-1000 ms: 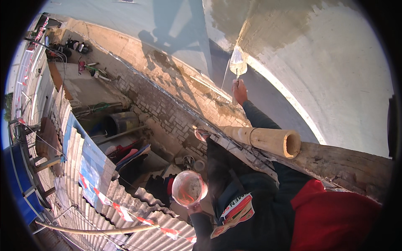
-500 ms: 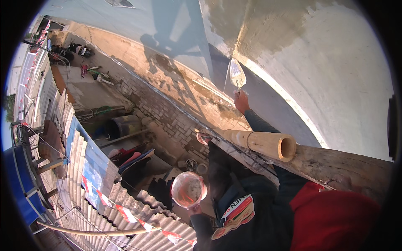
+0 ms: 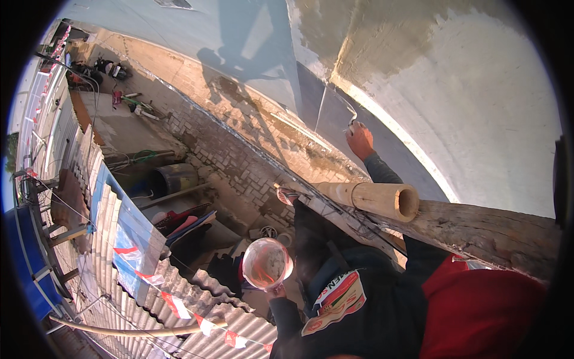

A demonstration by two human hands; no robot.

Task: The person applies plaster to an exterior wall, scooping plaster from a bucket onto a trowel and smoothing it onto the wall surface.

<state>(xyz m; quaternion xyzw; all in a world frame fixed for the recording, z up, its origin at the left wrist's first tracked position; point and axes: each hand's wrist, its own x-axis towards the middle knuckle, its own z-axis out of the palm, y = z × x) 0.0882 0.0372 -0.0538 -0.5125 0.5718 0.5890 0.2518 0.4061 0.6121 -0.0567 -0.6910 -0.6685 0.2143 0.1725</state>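
Trowel (image 3: 353,113) has turned since 0.5 s ago, its blade now nearly edge-on; right hand (image 3: 360,142) has shifted slightly rightward with it. Right fingers are closed round the handle, near the grey curved wall (image 3: 478,96). Left fingers clasp the bucket (image 3: 267,263) (pale residue inside) at its near side, left hand (image 3: 276,291) partly hidden. Bamboo pole (image 3: 376,199) lies below the trowel in view.

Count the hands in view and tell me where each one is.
2: the left hand at lower centre, holding the bucket; the right hand above the bamboo pole, gripping the trowel. Others may be hidden.
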